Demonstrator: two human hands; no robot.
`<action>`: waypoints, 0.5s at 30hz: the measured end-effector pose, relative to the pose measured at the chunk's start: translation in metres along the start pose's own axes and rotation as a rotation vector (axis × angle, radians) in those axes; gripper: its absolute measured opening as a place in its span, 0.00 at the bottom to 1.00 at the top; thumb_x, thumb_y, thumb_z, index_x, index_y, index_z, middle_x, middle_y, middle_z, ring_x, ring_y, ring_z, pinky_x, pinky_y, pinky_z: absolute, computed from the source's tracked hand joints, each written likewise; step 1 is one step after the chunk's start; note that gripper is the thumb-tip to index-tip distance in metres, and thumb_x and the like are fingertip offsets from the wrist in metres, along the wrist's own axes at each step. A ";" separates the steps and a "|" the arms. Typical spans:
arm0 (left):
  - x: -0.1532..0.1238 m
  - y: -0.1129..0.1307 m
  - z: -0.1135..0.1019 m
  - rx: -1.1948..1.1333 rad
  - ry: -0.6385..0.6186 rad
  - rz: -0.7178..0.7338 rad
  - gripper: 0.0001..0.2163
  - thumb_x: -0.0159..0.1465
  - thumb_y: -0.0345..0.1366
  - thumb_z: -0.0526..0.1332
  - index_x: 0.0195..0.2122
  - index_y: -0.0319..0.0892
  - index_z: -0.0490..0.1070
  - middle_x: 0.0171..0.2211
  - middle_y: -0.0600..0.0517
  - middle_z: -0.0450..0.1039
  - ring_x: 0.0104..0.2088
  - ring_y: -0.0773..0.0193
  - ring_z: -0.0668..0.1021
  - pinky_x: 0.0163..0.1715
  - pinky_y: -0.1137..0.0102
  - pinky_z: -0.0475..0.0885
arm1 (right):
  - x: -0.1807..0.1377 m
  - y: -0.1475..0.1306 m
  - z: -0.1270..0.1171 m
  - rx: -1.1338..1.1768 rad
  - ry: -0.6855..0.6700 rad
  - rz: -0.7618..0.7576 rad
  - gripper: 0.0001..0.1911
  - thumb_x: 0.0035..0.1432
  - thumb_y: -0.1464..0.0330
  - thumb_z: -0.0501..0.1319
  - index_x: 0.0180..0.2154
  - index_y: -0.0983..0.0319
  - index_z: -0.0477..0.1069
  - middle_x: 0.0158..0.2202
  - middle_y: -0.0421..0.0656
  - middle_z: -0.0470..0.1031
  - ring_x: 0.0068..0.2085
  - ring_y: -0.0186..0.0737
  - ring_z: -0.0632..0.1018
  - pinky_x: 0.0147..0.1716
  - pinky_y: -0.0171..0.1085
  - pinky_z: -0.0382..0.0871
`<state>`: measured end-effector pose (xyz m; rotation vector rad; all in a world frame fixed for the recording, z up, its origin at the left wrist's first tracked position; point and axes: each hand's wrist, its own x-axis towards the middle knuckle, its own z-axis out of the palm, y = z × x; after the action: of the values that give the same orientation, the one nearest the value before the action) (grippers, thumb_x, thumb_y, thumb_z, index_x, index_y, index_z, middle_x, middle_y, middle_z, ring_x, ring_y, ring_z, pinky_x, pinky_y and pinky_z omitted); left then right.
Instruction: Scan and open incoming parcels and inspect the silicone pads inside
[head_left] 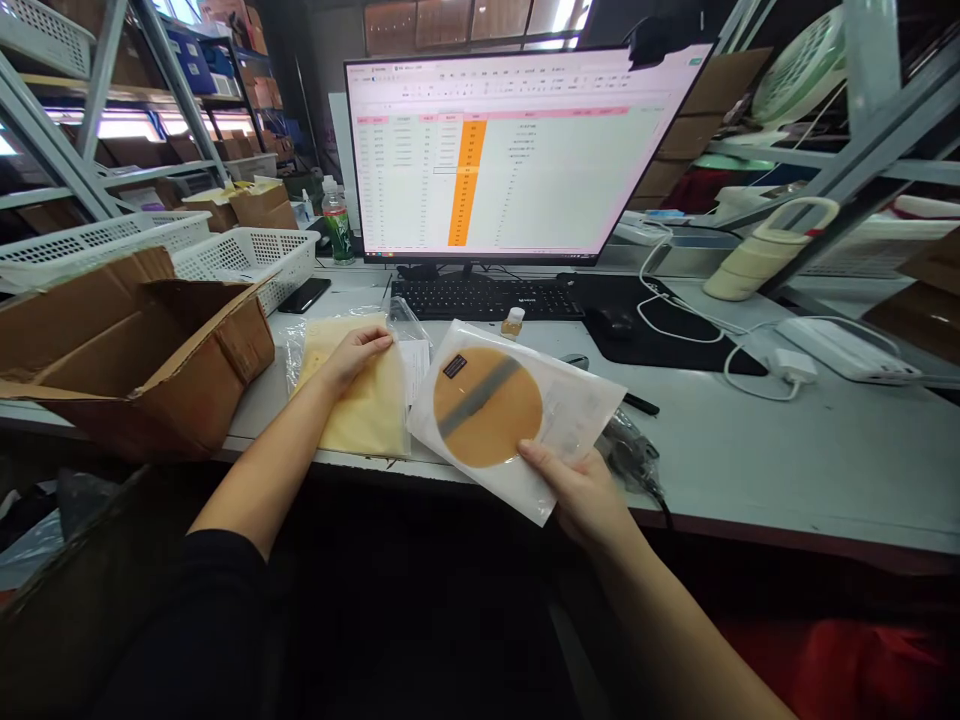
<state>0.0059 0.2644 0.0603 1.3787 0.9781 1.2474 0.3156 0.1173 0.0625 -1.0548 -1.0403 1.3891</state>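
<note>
My right hand [581, 490] grips the near corner of a clear plastic packet [577, 415] that holds an orange disc [487, 405] with a grey stripe and a small dark label. The packet is tilted above the desk edge. My left hand [356, 352] rests on a stack of yellowish flat packets [367, 410] in clear wrap, fingers curled over its far edge. A paper slip [416, 358] lies between the two.
An open cardboard box [142, 350] sits at the left desk edge, white baskets [247, 255] behind it. A keyboard [487, 298], a monitor [517, 150] with a spreadsheet, a black mouse mat [660, 330], white cables, tape rolls [757, 262] and a bottle [337, 222] lie beyond.
</note>
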 end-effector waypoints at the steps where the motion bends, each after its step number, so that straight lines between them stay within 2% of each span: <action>1: 0.000 0.000 0.000 0.001 -0.002 -0.003 0.16 0.52 0.46 0.71 0.32 0.40 0.72 0.30 0.54 0.71 0.32 0.65 0.71 0.34 0.73 0.65 | -0.001 0.002 0.001 0.003 -0.006 0.012 0.30 0.47 0.57 0.74 0.52 0.57 0.75 0.50 0.48 0.80 0.51 0.59 0.80 0.51 0.55 0.75; 9: -0.004 0.005 0.006 0.030 -0.048 -0.016 0.16 0.52 0.47 0.71 0.31 0.39 0.72 0.29 0.53 0.71 0.31 0.65 0.70 0.33 0.72 0.65 | 0.007 0.017 0.007 0.010 -0.128 0.117 0.28 0.48 0.57 0.74 0.50 0.60 0.76 0.51 0.50 0.79 0.50 0.58 0.80 0.51 0.54 0.75; 15: -0.006 0.005 0.011 0.053 -0.099 -0.017 0.17 0.51 0.48 0.71 0.28 0.39 0.72 0.27 0.53 0.70 0.30 0.65 0.70 0.34 0.71 0.64 | 0.013 0.007 0.010 -0.030 -0.232 0.183 0.27 0.49 0.58 0.73 0.49 0.60 0.76 0.51 0.50 0.79 0.50 0.57 0.80 0.52 0.54 0.75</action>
<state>0.0160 0.2562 0.0649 1.4570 0.9580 1.1369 0.3038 0.1299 0.0574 -1.0494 -1.1571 1.6787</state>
